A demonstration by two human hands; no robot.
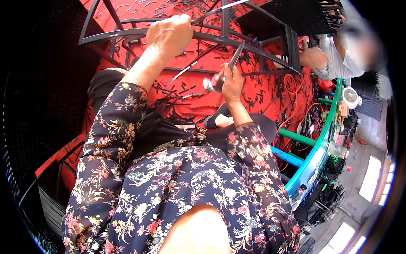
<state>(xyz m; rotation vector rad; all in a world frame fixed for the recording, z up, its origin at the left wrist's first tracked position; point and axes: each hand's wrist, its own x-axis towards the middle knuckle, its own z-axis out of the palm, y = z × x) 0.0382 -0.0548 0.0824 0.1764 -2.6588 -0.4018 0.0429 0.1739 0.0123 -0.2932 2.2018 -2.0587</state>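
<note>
Here's the left hand point(169, 34) at the black metal frame's point(120, 34) near bar, fingers clenched round a thin dark strip point(216, 12) that slants out over the frame; on the frame's near side, the right hand point(232, 82) has its fingers wrapped about a pointed metal tool point(237, 55), tip up by that bar; beneath the frame, dark offcuts litter the red floor point(192, 110); right of the frame, a co-worker point(332, 57) sits.

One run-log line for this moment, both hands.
left hand: closed, at black frame | right hand: gripping pointed metal tool | red floor: scattered black scraps
</note>
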